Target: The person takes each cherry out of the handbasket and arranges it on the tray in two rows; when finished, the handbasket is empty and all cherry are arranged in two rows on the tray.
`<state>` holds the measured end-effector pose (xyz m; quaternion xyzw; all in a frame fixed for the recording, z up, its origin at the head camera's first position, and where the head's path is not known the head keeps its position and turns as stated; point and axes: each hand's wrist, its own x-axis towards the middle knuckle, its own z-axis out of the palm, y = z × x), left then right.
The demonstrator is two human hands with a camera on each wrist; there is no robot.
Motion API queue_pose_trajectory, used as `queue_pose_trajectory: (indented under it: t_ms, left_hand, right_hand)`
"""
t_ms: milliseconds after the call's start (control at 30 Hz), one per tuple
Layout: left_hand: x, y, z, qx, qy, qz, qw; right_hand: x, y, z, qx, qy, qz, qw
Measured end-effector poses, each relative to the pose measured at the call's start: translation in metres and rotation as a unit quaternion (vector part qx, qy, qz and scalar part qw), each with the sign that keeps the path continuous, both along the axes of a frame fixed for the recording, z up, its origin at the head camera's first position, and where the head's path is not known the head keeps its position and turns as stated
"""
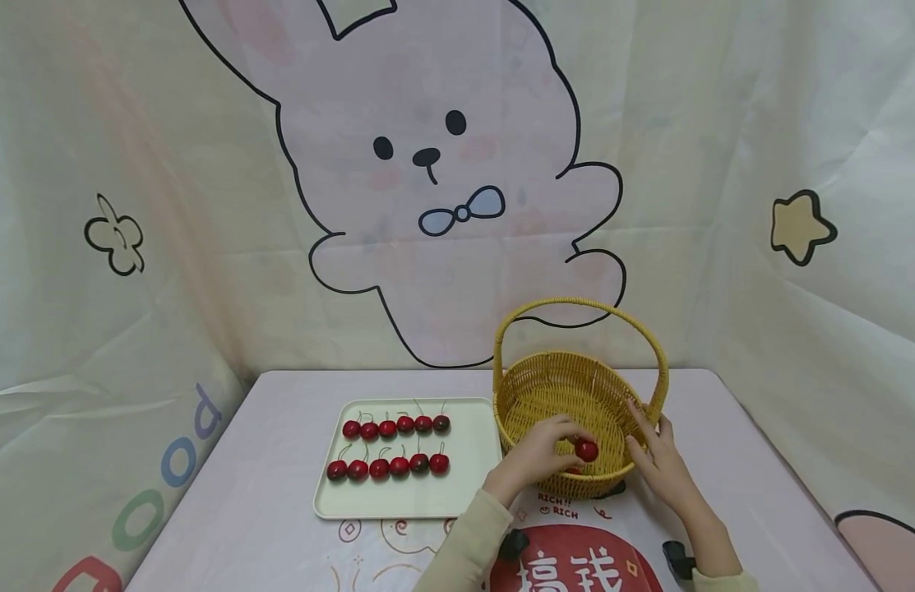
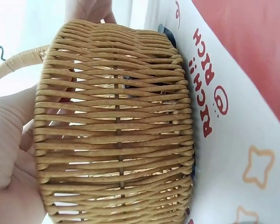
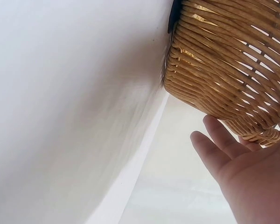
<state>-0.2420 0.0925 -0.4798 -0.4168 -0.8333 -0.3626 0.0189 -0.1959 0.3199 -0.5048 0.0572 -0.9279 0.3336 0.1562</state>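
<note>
My left hand [image 1: 540, 452] reaches over the front rim of a yellow woven basket [image 1: 518, 374] and pinches a dark red cherry [image 1: 586, 450] inside it. Just below, part of another red cherry [image 1: 573, 471] shows in the basket. At the basket's right side my right hand [image 1: 666, 467] holds the rim near the foot of the handle, with some fingers [image 3: 219, 137] along the outer wall. In the left wrist view the basket wall [image 2: 116, 121] covers most of the left fingers and the pinched cherry.
Left of the basket lies a cream tray [image 1: 472, 493] bearing two rows of cherries [image 1: 379, 469] with stems. The basket stands on a pale table [image 1: 279, 460] with a red printed patch [image 1: 575, 559] in front. Patterned cloth hangs behind and at both sides.
</note>
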Motion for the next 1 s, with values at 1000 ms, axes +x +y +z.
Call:
queue_pose_trajectory:
  t_ms: [1000]
  left_hand:
    - [0.016, -0.063, 0.005, 0.094, 0.021, 0.020, 0.9952]
  right_hand:
    - [0.000, 0.000, 0.000, 0.005, 0.008, 0.002, 1.000]
